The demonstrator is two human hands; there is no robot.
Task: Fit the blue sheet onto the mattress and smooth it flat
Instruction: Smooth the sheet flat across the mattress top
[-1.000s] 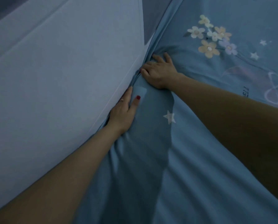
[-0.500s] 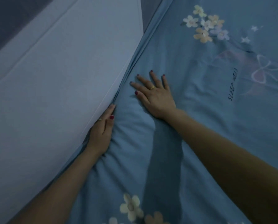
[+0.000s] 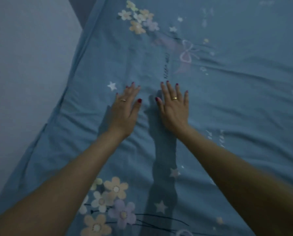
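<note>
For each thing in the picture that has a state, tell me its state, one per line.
blue sheet: spread over the mattress, creased near the hands and along its left edge
left hand: open, fingers straight, palm down on the sheet
right hand: open, fingers spread, palm down on the sheet
wall: pale, alongside the sheet's left edge

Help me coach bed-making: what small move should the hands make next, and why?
Probably sweep both palms apart, outward. The left hand and right hand lie flat, side by side on the blue sheet, and creases fan toward the wall-side edge and to the right, so spreading should flatten them.
</note>
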